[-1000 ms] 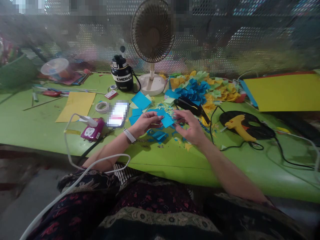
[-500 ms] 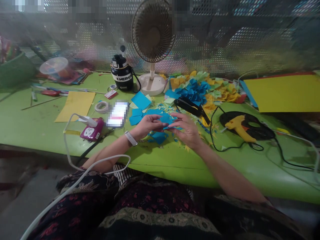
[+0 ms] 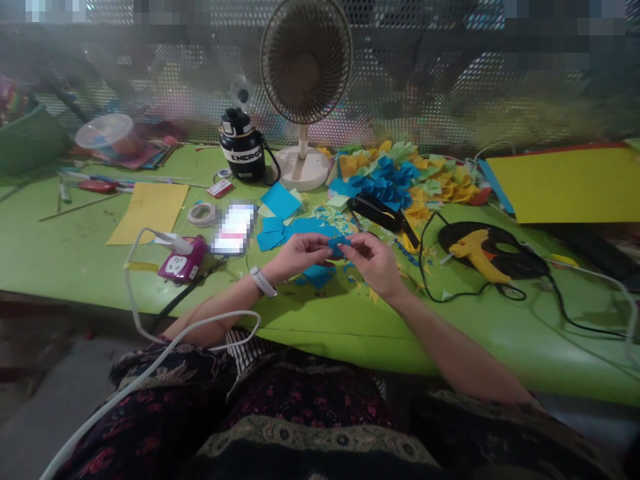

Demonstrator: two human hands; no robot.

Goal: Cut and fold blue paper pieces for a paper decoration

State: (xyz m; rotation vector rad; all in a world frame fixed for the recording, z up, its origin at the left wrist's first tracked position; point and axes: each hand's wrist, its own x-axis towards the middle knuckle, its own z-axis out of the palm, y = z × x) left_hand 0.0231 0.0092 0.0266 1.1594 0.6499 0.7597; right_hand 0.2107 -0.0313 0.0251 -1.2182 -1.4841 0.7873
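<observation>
A small piece of blue paper (image 3: pixel 339 245), looking folded, is pinched between my two hands above the green table. My left hand (image 3: pixel 306 255), with a white band at the wrist, grips its left side between thumb and fingers. On the other side my right hand (image 3: pixel 373 263) pinches it, thumb in front. Beneath and behind the hands lie blue paper pieces (image 3: pixel 319 275) and small cut scraps. Flat blue squares (image 3: pixel 280 201) rest just beyond my left hand. Farther back is a heap of folded blue paper pieces (image 3: pixel 387 181) among yellow and green ones.
A yellow glue gun (image 3: pixel 483 257) lies on a black plate at right, its cord curling nearby. A black stapler-like tool (image 3: pixel 377 212) sits behind my right hand. Leftward are a phone (image 3: pixel 234 228), a purple power socket (image 3: pixel 184 260) and tape (image 3: pixel 201 214). A fan (image 3: pixel 304 167) and black bottle (image 3: pixel 243 150) stand behind.
The blue paper, flatter and wider before, is now a smaller folded shape. My right fingers have drawn in from a spread pose to a pinch on it.
</observation>
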